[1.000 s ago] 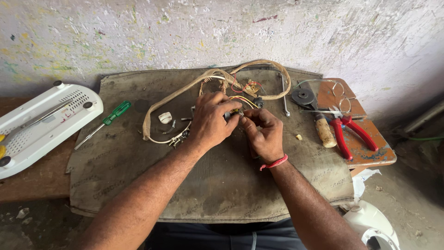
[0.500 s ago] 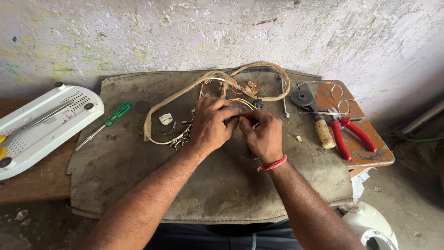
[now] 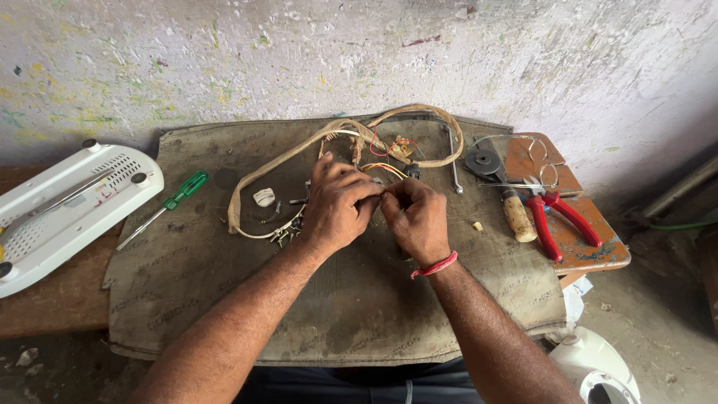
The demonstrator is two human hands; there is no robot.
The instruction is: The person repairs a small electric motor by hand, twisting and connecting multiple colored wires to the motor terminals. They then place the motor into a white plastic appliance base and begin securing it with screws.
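- Seemingly for fine work, the left hand (image 3: pixel 340 206) and right hand (image 3: pixel 417 217) are meeting fingertip to fingertip, both pinching the thin wires (image 3: pixel 385 170) above the cloth-covered desk (image 3: pixel 359 299).
- Lying within reach are the green screwdriver (image 3: pixel 168 206), red pliers (image 3: pixel 557 221) and screws (image 3: pixel 284 236).
- No container is showing.

Whatever the left hand (image 3: pixel 340 206) and right hand (image 3: pixel 415 217) pinch between their fingertips is hidden. The white casing (image 3: pixel 63 209) at nine o'clock runs off the left edge. The white kettle (image 3: pixel 594 366) at five o'clock is cut by the bottom edge.
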